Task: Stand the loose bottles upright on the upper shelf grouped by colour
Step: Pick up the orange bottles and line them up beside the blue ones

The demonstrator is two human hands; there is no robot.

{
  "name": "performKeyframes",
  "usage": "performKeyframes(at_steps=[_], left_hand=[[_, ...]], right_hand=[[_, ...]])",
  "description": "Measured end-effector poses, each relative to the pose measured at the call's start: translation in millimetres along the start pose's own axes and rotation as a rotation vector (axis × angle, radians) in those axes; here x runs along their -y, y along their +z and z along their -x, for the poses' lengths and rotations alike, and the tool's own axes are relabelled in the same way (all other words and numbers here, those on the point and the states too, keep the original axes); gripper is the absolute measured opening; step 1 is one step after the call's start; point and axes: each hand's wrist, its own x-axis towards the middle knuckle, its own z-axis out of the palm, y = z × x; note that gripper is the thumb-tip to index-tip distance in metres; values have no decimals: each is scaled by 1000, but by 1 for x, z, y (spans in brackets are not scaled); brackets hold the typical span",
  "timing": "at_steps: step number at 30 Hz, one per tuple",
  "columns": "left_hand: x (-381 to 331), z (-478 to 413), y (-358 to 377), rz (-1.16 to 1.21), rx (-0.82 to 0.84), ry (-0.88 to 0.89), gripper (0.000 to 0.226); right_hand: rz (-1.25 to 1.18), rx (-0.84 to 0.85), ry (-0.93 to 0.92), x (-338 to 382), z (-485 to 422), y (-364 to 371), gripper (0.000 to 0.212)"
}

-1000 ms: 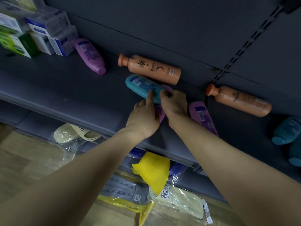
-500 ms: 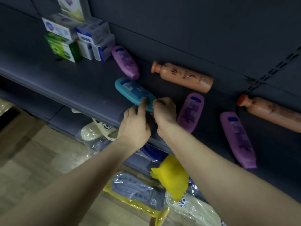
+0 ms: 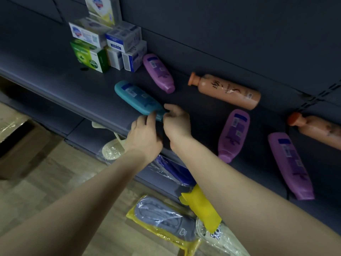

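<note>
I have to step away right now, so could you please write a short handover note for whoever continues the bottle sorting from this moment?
Hands: the left hand and the right hand both hold the cap end of the teal bottle, which lies flat near the front edge of the upper shelf.
Things: three purple bottles and two orange bottles lie on their sides, scattered. The soap boxes are stacked at the left.
Done: no bottle stands upright and no colours are grouped.
Left: stand the teal bottle, then the others, by colour.
</note>
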Motion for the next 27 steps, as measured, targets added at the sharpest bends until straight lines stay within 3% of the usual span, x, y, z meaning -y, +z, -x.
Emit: performKeyframes(at_steps=[3, 8, 10, 12, 14, 18, 27], left_hand=[[-17, 3, 4, -38, 34, 55, 69], [-52, 6, 23, -23, 61, 123, 59], [-67, 8, 33, -16, 92, 155, 57], [-80, 10, 43, -8, 128, 191, 56], [-92, 11, 55, 4, 172, 214, 55], [-109, 15, 77, 100, 243, 214, 40], [-119, 32, 90, 155, 138, 171, 36]], right_hand=[[200, -80, -131, -4, 10, -28, 37], [394, -406, -237, -19, 20, -78, 37], [452, -488, -183, -25, 22, -101, 40], [495, -476, -16, -32, 21, -120, 48], [450, -405, 134, -42, 17, -132, 52], [207, -363, 220, -58, 18, -138, 41], [-205, -339, 408, -77, 22, -141, 21]])
